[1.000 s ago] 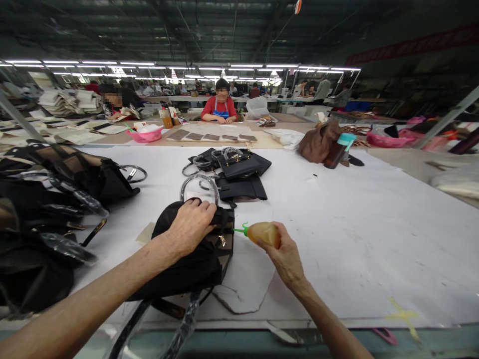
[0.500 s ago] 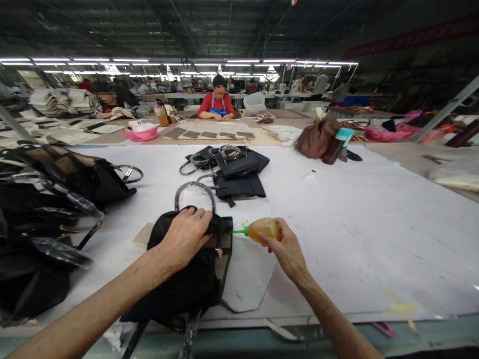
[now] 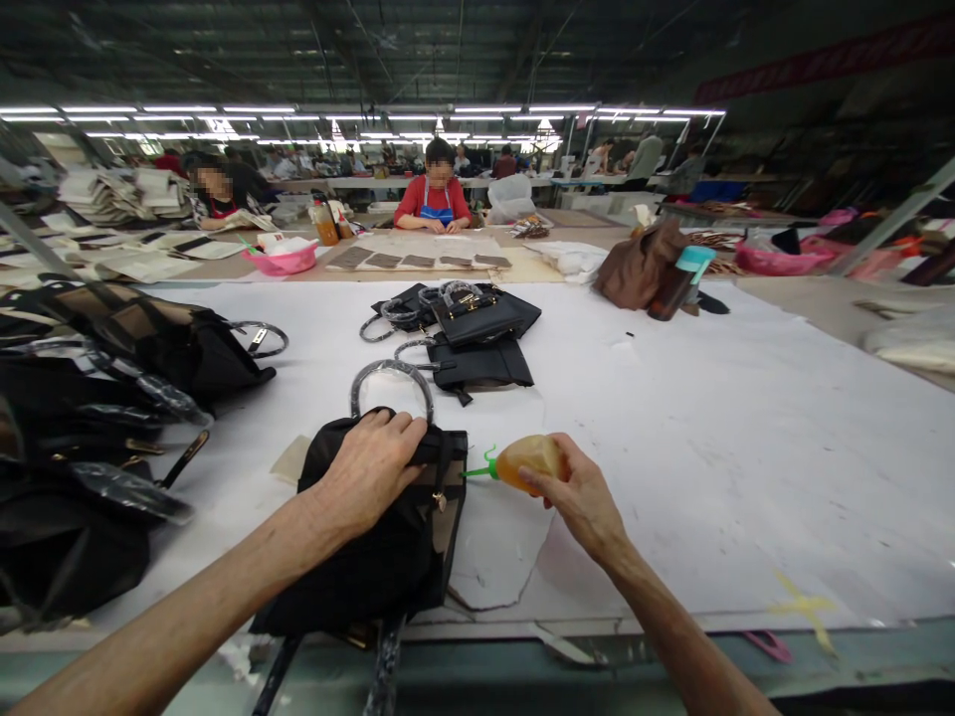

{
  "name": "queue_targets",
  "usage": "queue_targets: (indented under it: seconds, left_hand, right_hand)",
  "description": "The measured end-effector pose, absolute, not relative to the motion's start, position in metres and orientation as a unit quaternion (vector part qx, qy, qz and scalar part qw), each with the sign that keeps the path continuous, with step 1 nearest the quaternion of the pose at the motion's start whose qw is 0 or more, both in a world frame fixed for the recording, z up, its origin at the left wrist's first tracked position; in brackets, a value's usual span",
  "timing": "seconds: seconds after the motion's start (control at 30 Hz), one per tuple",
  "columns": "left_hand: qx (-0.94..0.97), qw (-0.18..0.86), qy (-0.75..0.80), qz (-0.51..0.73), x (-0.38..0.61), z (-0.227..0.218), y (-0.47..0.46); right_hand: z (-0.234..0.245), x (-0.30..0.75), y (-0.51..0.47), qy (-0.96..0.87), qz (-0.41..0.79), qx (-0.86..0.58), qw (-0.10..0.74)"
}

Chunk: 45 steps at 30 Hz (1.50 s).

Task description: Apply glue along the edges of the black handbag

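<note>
A black handbag (image 3: 358,567) lies on its side on the white table cover, one plastic-wrapped loop handle (image 3: 392,366) pointing away from me. My left hand (image 3: 377,462) rests across its upper part, fingers curled over the black fabric and gripping it. In my right hand (image 3: 578,492) is a squeeze bottle (image 3: 529,463) of amber liquid, held sideways between thumb and fingers. Its thin green nozzle (image 3: 477,472) points left, with the tip at the bag's right edge; whether it touches cannot be made out. A gold zipper pull (image 3: 439,500) hangs near that edge.
More black bags (image 3: 171,343) crowd the left side. Flat black bag pieces (image 3: 484,358) with wrapped handles lie beyond my hands. A brown bag (image 3: 638,268) and a dark bottle with turquoise cap (image 3: 677,283) stand far right. A co-worker in red (image 3: 433,204) sits opposite.
The bottle's nozzle has slid a little toward me along the bag's right edge. My left hand keeps its place on the bag. The whole view has shifted slightly.
</note>
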State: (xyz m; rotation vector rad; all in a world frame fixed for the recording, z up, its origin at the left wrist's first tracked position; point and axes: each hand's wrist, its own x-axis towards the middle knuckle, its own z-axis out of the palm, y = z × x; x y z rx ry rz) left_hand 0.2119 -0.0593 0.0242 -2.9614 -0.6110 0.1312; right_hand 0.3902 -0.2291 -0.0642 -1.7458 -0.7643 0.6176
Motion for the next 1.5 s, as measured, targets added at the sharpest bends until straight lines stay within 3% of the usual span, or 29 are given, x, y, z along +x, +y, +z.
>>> queue_targets:
  seconds: [1.5]
  left_hand:
    - [-0.978,0.054,-0.193,0.061,0.203,0.021,-0.072]
  right_hand:
    - [-0.046,0.394,-0.241,-0.315,0.354,-0.705,0.527]
